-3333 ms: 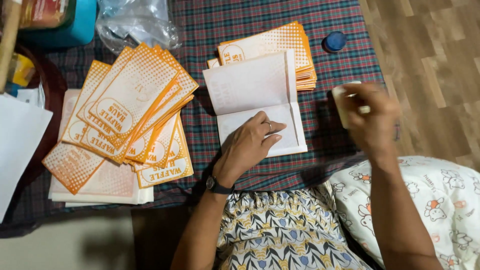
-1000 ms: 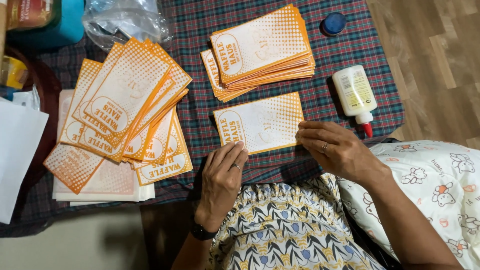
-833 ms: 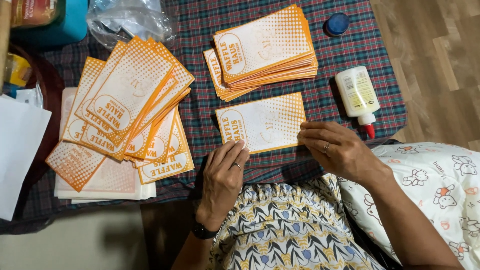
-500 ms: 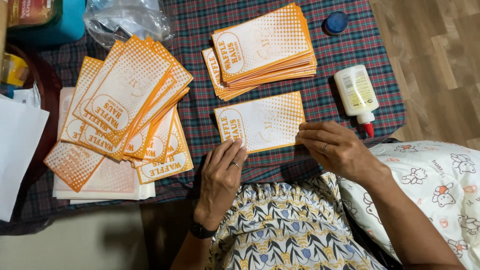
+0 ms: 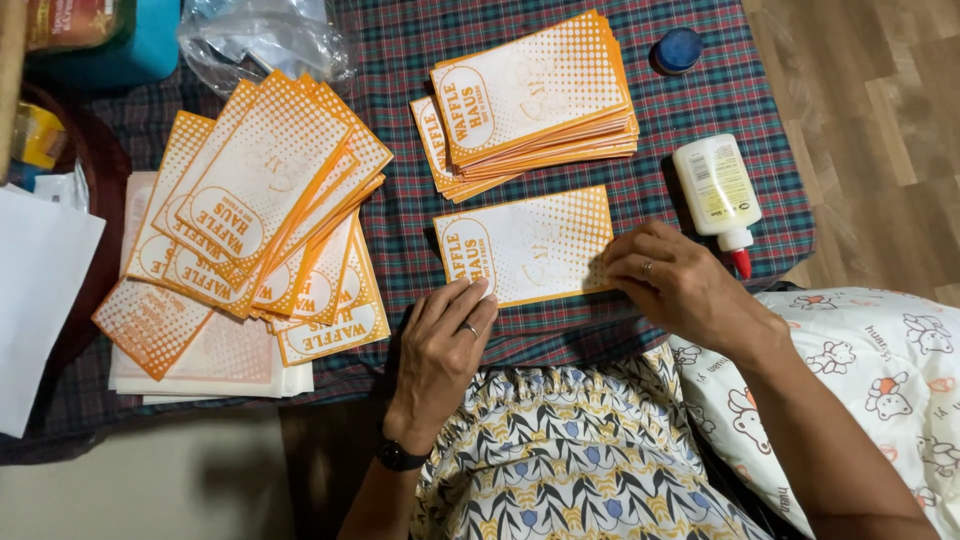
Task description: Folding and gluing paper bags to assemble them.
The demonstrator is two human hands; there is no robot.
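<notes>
An orange-and-white printed paper bag [image 5: 525,245] lies flat, printed side up, on the plaid cloth [image 5: 420,30] in front of me. My left hand [image 5: 445,345] rests palm down, its fingertips touching the bag's lower left corner. My right hand [image 5: 675,285] has bent fingers pressing on the bag's right edge. Neither hand lifts the bag. A white glue bottle [image 5: 715,190] with a red tip lies just right of the bag, close to my right hand. Its blue cap [image 5: 680,48] sits farther back.
A stack of similar bags [image 5: 535,95] lies behind the single bag. A fanned pile of more bags [image 5: 260,200] covers the left. A clear plastic bag [image 5: 265,40], a blue container [image 5: 120,55] and white paper [image 5: 35,300] are at the left. A cartoon-print pillow [image 5: 880,360] is at right.
Earlier the bag lay white side up and my right hand held the glue bottle. Now the bag is printed side up, the bottle lies on the cloth, and both hands press the bag.
</notes>
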